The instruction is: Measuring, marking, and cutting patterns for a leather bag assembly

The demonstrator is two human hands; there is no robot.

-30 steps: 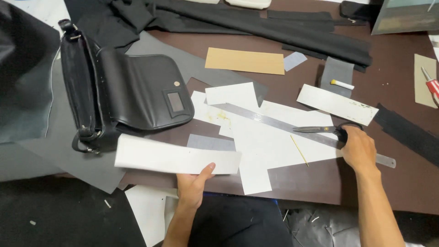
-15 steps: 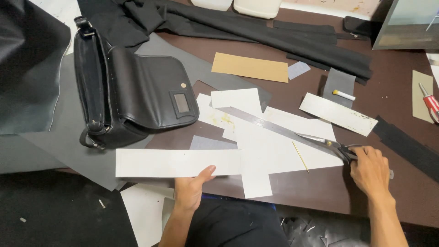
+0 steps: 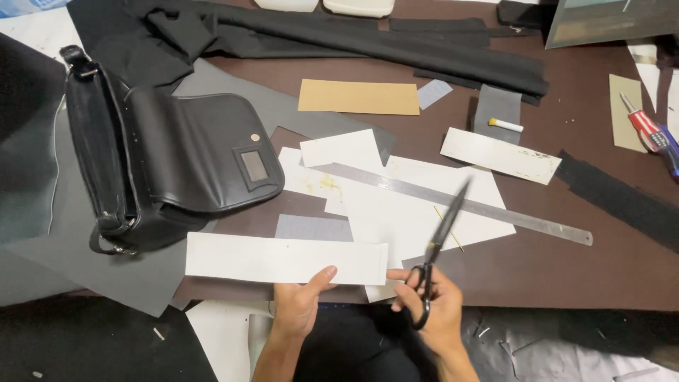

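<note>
While the left hand [image 3: 297,305] pinched the near edge of a long white paper strip [image 3: 286,259], thumb on top and the other fingers under it, the strip lay flat across the near part of the brown table [image 3: 566,276]. The right hand [image 3: 435,311] was closed around the handles of black scissors [image 3: 435,251], with fingers through the loops; the blades pointed up and away to the far right and looked blurred, so I could not tell whether they were apart or together. The scissors were just beside the right end of the strip. Behind them a metal ruler [image 3: 460,203] lay slantwise on several white sheets [image 3: 424,205]. At the left a black leather bag [image 3: 170,166] rested on grey material [image 3: 92,262]. Farther away lay a tan card piece [image 3: 357,97], black fabric [image 3: 339,39] and another white strip [image 3: 498,154]. A red-handled screwdriver [image 3: 647,127] lay at the far right.
</note>
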